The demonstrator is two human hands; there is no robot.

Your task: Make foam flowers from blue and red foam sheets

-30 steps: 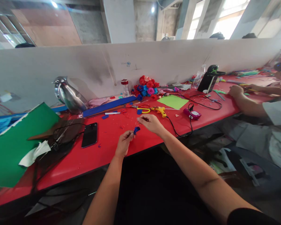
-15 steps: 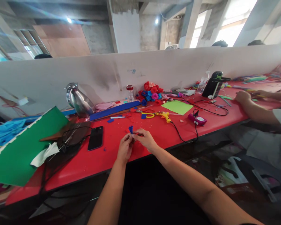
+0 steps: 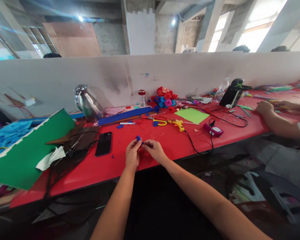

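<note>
Over the near edge of the red table (image 3: 85, 180), a small rolled piece of blue craft material (image 3: 139, 138) is pinched in the fingers of my left hand (image 3: 133, 155). My right hand (image 3: 153, 149) comes from the other side, its fingertips closed at the lower end of the same piece. Fingers cover much of the piece. Beyond my hands lie yellow-handled scissors (image 3: 161, 123), a yellow glue gun (image 3: 177, 124) and small blue scraps (image 3: 120, 126). Farther back is a bunch of red, blue and pink artificial flowers (image 3: 165, 98).
At left are a black phone (image 3: 103, 144), a green sheet (image 3: 40, 153) and a steel jug (image 3: 87, 103). A long blue strip (image 3: 125, 115) and a light-green sheet (image 3: 192, 115) lie behind. Cords reach a purple power box (image 3: 213, 129). Another person's arm (image 3: 275, 116) rests at right.
The blue piece has turned in my fingers, leaning left with its flared top less visible. My right hand's fingers have shifted slightly. The whole view has moved a little to the left.
</note>
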